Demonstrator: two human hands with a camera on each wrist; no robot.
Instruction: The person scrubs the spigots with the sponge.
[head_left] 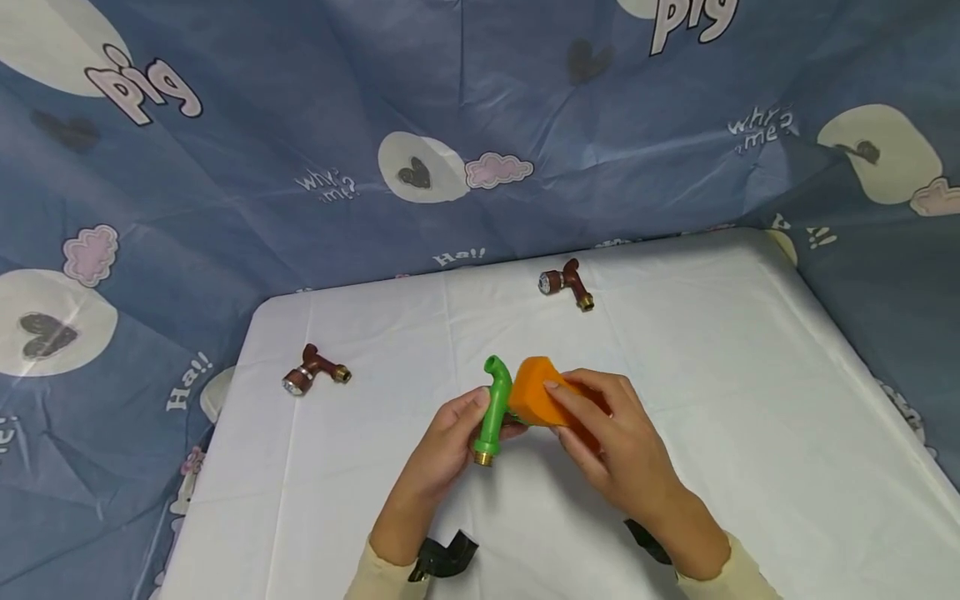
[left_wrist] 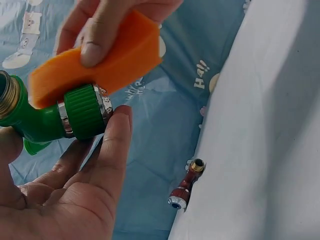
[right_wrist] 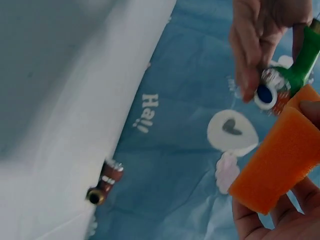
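Note:
A green faucet [head_left: 492,408] with a brass threaded end is held up above the table by my left hand [head_left: 447,437]. In the left wrist view its ribbed green knob [left_wrist: 86,112] with silver rings lies against my left fingers. My right hand [head_left: 618,437] pinches an orange sponge [head_left: 538,392] between thumb and fingers. The sponge sits right against the faucet's knob side, which it partly hides in the head view. In the right wrist view the sponge [right_wrist: 280,157] looks bent, and the knob's blue end cap [right_wrist: 265,95] shows beside it.
Two brown faucets with brass ends lie on the white-covered table [head_left: 360,483]: one faucet [head_left: 313,369] at the left, another faucet [head_left: 567,283] near the back edge. A blue patterned cloth [head_left: 300,125] hangs behind the table and along its sides.

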